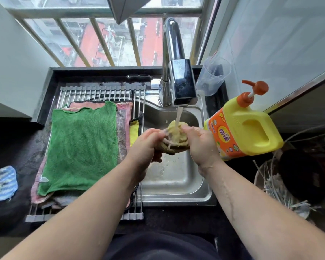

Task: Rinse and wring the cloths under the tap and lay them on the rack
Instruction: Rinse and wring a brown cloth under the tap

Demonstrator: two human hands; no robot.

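A: Surface first, nearest edge?

B: Dark stone tabletop, wet-looking. A blue striped cloth lies crumpled on it at far left, well apart from the rest.

A: Next in?

B: Steel sink set into the tabletop. A roll-up rack of metal bars spans its left part. Green cloth lies flat on top, pink cloths stacked under it, and a yellow cloth peeks out at the stack's right edge.

A: Hands?

B: Both over the open basin, right of the rack. Left hand and right hand each clamp an end of one wadded yellowish cloth, fingers curled round it. The cloth sits between them, directly under the tap.

A: Running?

B: Yes. Water falls from the chrome tap onto the cloth's top.

A: Containers on the right?

B: Yellow soap bottle with an orange pump, just beside the right hand, on the sink's right edge. Nearer, a round container holds pale thin sticks and something dark; cannot tell what. Behind the tap is a clear plastic cup; contents unclear.

A: Room?

B: Barred window at the back, rooftops outside. Pale wall on the right.
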